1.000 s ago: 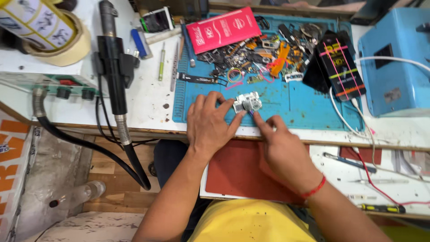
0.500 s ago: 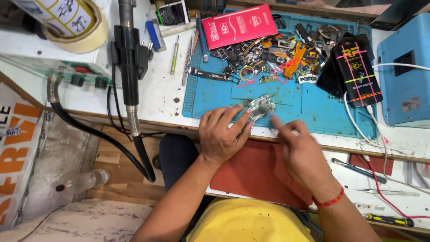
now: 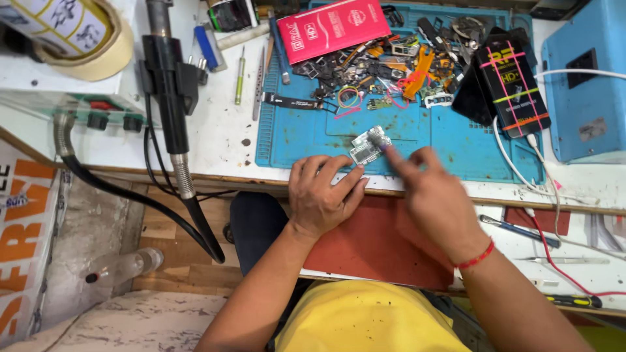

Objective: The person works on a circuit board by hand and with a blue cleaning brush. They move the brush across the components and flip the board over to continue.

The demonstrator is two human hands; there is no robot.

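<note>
Silvery circuit board (image 3: pixel 369 145) on blue mat (image 3: pixel 417 140), red box (image 3: pixel 334 27)

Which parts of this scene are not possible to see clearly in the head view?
- Right hand: its fingers are motion-blurred, so the grip on the small circuit board is unclear.
- Circuit board: too small to read its components.
- Left hand: its palm is hidden under its own back.
- Pile of phone parts: too small and tangled to separate.
- Blue box: cut off by the right edge.

Bright, even light; soft shadows (right fingers motion-blurred).
</note>
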